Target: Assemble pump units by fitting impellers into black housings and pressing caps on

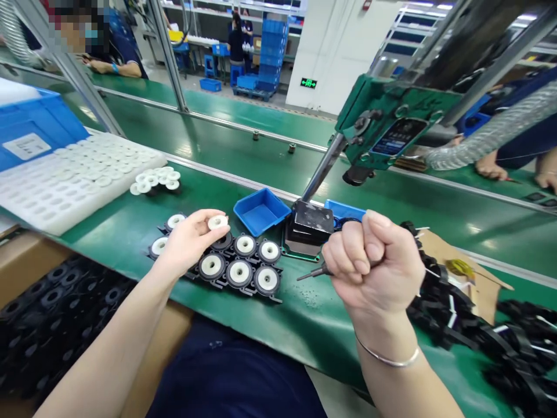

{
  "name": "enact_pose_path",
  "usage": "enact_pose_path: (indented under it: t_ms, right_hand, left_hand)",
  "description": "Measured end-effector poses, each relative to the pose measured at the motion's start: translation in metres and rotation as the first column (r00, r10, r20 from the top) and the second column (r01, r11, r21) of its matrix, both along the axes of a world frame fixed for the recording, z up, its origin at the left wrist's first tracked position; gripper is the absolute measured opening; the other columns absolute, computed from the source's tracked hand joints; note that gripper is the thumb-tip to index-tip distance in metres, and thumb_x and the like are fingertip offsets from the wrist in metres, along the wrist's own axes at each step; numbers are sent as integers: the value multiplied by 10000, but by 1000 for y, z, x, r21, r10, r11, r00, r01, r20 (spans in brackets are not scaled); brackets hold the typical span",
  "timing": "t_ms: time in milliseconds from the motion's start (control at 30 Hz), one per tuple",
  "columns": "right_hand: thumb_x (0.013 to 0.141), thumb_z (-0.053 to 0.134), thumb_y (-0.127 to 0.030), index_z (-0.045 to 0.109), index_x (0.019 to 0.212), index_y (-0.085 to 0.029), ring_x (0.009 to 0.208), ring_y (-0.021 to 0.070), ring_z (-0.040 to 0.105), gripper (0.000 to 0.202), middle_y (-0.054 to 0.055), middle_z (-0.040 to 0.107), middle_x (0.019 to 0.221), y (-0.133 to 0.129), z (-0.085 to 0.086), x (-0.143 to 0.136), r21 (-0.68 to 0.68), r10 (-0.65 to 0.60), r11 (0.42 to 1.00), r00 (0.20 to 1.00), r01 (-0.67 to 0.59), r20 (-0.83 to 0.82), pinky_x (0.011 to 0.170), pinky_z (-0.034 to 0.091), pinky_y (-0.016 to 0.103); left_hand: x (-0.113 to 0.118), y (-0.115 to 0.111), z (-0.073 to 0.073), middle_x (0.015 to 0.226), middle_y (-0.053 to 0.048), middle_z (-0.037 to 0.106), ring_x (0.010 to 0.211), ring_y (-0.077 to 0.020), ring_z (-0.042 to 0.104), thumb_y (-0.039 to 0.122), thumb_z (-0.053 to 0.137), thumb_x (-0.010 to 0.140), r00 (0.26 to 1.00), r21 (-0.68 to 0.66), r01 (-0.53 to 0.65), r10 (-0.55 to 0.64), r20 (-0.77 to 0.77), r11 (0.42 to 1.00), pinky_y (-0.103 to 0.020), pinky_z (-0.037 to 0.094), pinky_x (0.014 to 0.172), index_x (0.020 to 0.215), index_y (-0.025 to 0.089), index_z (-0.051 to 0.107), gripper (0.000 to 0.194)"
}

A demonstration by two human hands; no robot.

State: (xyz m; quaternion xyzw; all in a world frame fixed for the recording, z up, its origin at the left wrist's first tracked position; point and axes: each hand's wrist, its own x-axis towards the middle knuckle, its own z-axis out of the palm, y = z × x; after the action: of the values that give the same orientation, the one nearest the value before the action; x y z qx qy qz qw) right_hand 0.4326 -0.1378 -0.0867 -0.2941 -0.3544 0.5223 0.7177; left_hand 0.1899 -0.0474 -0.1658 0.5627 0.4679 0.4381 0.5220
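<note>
From here I see the left hand (185,241) with its grip nearly closed, thumb and fingers pinching a white ring (217,223) by its edge. It holds the ring above two rows of black parts (239,273) on the green surface (209,310); most of those I can see carry white rings of their own. The right hand (369,261) is balled up, its grip wrapped tight round a thin dark tool (311,273) whose tip points toward the parts.

Just behind the rows sits a small blue bin (262,212), with the green-headed press (383,125) to its right. Over on the left, a little heap of loose rings (154,179) lies beside a white tray (82,216). A jumble of black pieces (452,319) spreads to the right, and across the line someone's forearm (128,69) rests near the frame.
</note>
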Motion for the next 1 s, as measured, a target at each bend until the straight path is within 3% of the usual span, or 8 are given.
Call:
enact_pose_path:
  t_ms: [200, 400, 467, 567, 633, 700, 867, 1000]
  right_hand:
    - [885, 592, -275, 395, 505, -178, 280, 60, 330, 439, -51, 404, 375, 20, -10, -8, -42, 14, 999, 1000, -14, 7, 325, 249, 180]
    - [900, 591, -305, 389, 541, -189, 289, 54, 311, 428, -65, 390, 388, 55, -17, -31, -78, 67, 995, 997, -63, 43, 327, 211, 180]
    - [908, 613, -347, 414, 571, -187, 313, 56, 343, 424, -66, 416, 419, 70, -19, -43, -68, 105, 993, 991, -99, 81, 340, 233, 183]
    - [914, 637, -434, 451, 617, -183, 363, 59, 400, 431, -67, 453, 478, 95, -28, -64, -18, 177, 984, 974, -176, 139, 369, 283, 189]
    - [915, 634, -481, 462, 638, -181, 396, 60, 432, 443, -65, 472, 510, 110, -36, -79, 20, 235, 970, 956, -242, 174, 392, 308, 194]
    - [916, 621, -524, 468, 645, -179, 418, 59, 450, 465, -62, 487, 529, 121, -45, -91, 38, 291, 951, 932, -306, 218, 412, 326, 197]
    - [953, 576, -497, 482, 633, -177, 437, 58, 445, 463, -53, 502, 538, 133, -63, -110, -1, 386, 910, 848, -414, 364, 433, 347, 209]
    - [973, 561, -456, 481, 641, -180, 461, 65, 447, 439, -48, 495, 553, 136, -68, -114, -22, 421, 891, 807, -453, 413, 445, 356, 213]
  left_hand:
    - [-14, 12, -22, 1229, -135, 652, 1144, -310, 634, 501, 634, 869, 865, 212, 153, -27, -501, 965, -497, 503, 1017, 1147, 183, 636, 422]
    - [-19, 3, -9, 1501, -155, 486, 1388, -332, 468, 443, 538, 942, 752, 375, 309, 17, -659, 874, -558, 343, 1180, 1256, 183, 609, 414]
    - [-28, 3, 0, 1523, -133, 475, 1418, -311, 436, 421, 531, 960, 782, 469, 221, 133, -610, 855, -543, 311, 1203, 1321, 203, 568, 424]
    - [-58, 16, 2, 1407, -106, 579, 1348, -264, 510, 369, 520, 985, 825, 631, -78, 406, -394, 771, -454, 357, 1185, 1275, 204, 610, 345]
    - [-87, 32, -11, 1308, -100, 640, 1277, -250, 573, 387, 521, 994, 808, 605, -319, 543, -229, 730, -414, 410, 1144, 1244, 173, 623, 345]
    - [-117, 49, -34, 1213, -88, 690, 1184, -241, 640, 441, 497, 1002, 791, 455, -479, 594, -147, 751, -394, 470, 1081, 1213, 143, 614, 384]
    - [-158, 63, -87, 1034, -49, 750, 1051, -261, 676, 468, 534, 972, 778, 308, -463, 548, -308, 831, -389, 509, 982, 1036, 139, 688, 369]
    - [-158, 60, -95, 1072, -12, 746, 1104, -264, 647, 462, 567, 949, 751, 291, -398, 491, -441, 870, -376, 462, 1002, 1016, 213, 722, 302]
